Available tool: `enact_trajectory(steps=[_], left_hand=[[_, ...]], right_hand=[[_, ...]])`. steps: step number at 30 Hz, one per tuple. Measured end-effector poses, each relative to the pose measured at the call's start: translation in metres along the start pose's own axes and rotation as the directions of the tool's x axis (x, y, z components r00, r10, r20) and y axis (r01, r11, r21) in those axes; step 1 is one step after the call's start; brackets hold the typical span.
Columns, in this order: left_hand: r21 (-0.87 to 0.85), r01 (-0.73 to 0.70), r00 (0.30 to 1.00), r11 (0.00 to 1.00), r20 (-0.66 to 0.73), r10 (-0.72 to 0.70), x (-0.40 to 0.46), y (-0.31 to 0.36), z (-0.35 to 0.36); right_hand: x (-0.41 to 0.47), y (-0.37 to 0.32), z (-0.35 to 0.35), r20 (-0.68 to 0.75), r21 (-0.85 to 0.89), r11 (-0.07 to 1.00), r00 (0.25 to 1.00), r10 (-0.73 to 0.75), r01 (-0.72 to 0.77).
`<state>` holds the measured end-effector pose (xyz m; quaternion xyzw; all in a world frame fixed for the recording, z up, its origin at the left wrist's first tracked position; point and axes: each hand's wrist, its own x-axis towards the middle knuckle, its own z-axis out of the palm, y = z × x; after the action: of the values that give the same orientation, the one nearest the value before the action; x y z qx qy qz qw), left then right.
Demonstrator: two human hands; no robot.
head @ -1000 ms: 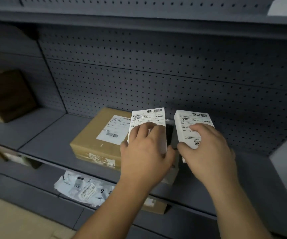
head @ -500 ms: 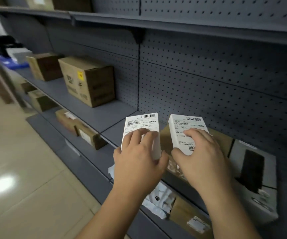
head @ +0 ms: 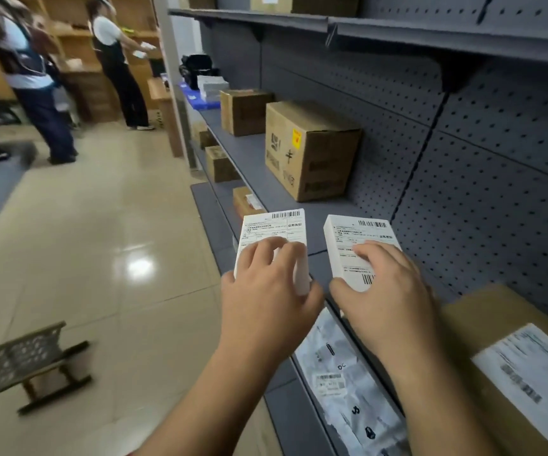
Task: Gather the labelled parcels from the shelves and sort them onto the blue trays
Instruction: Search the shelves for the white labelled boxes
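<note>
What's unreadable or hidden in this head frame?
- Left white parcel: label text too small; lower half covered by the left hand.
- Right white parcel: label partly under the right hand, text too small.
- Flat brown box, lower right: cut off by the frame edge, label blurred.
- Blue tray at the far shelf end: mostly hidden under a grey stack; contents unclear.
- Grey mailer bag: partly behind the right forearm.
</note>
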<state>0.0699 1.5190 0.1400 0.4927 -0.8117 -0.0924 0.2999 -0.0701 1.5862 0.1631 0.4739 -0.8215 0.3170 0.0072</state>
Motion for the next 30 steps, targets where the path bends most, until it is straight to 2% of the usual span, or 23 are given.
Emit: enact_trajectory(steps=[8, 15, 24, 30], left_hand=[[0.069, 0.176, 0.983, 0.982, -0.057, -0.172, 0.011, -0.041, -0.003], [0.110, 0.319, 0.944, 0.941, -0.128, -0.305, 0.024, -0.114, -0.016], [0.152, 0.386, 0.916, 0.910, -0.179, -0.359, 0.080, -0.223, -0.048], [0.176, 0.411, 0.908, 0.894, -0.169, -0.384, 0.109, -0.276, -0.053]], right_hand=[[0.036, -0.032, 0.048, 0.159, 0.082, 0.987, 0.976, -0.147, 0.136], [0.056, -0.091, 0.110, 0.267, 0.135, 0.966, 0.931, -0.249, 0.219], [0.096, -0.189, 0.187, 0.272, 0.163, 0.944, 0.907, -0.322, 0.286], [0.119, -0.224, 0.232, 0.297, 0.160, 0.947, 0.901, -0.316, 0.279]])
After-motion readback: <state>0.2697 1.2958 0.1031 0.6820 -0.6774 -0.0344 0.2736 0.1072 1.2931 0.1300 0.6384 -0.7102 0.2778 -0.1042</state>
